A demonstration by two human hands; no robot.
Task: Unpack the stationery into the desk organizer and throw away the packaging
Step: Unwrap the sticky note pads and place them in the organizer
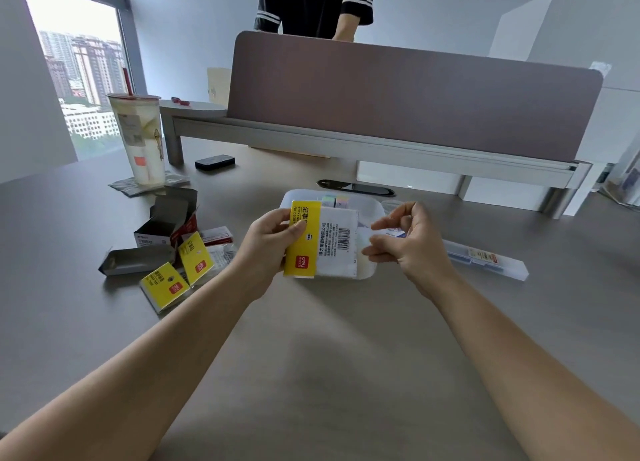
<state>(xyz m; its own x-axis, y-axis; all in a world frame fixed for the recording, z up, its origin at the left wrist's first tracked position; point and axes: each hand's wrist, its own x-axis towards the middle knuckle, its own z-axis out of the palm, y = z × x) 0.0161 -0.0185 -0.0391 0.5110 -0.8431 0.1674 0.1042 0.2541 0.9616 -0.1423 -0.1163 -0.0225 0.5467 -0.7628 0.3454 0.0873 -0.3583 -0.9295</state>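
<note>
So I've got this pack of sticky notes (320, 241) in my left hand (268, 242), thumb on the yellow card face and fingers wrapped behind it, held just above the white organizer tray (369, 273) in the middle of the desk (311, 356). My right hand (407, 242) is at the pack's right edge, fingertips (375, 225) curled in toward it, but I honestly can't tell if they're pinching the clear wrap or just hovering. It looks light and flat, with a stiffish little block inside a thin, slippery film, so I'd guess squeezing the middle just slides around. Best bet is probably to hold the yellow card end firmly and pick at the loose film edge on the right. Nothing fragile here. Off to my left there's already a pile of opened boxes (166, 225) and yellow cards (166, 286) waiting for the bin.
</note>
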